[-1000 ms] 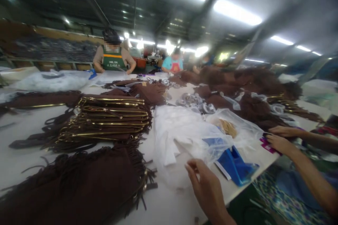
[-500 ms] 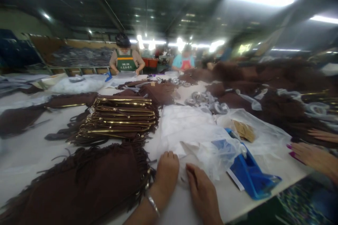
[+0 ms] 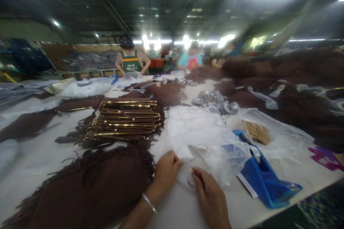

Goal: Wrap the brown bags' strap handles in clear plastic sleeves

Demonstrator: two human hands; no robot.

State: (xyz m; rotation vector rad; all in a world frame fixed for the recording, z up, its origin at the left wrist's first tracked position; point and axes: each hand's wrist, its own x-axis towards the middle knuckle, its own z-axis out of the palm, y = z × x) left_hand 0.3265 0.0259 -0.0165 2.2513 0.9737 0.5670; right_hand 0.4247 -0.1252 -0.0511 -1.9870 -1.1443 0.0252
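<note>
The left hand (image 3: pixel 166 170) is laid on the near edge of a clear plastic bag (image 3: pixel 212 150), its fingers curled loosely and a corner of the film seemingly pinched beneath the fingertips; a thin bangle (image 3: pixel 149 203) is worn at the wrist. The right hand (image 3: pixel 211 196) is placed just to the right of it, palm down and fingers extended flat on the same film; whether anything is gripped by it cannot be told. The bag is spread on the white bench (image 3: pixel 40 157) near the front edge, with white sheets (image 3: pixel 193 125) piled on its far side.

Just left of the left hand, a brown fringed piece (image 3: pixel 88 189) is laid flat. Beyond it, a stack of brown pieces with gold bars (image 3: pixel 126 120) is seen. To the right of the bag, a blue tape dispenser (image 3: pixel 266 182) is set near the bench edge, and small tan packets (image 3: pixel 258 131) are seen inside further clear plastic beyond it. A purple card (image 3: pixel 324 157) lies at the far right. More brown material (image 3: pixel 295 89) is heaped along the right side. At the far end, a person in a green apron (image 3: pixel 130 62) is standing at the bench.
</note>
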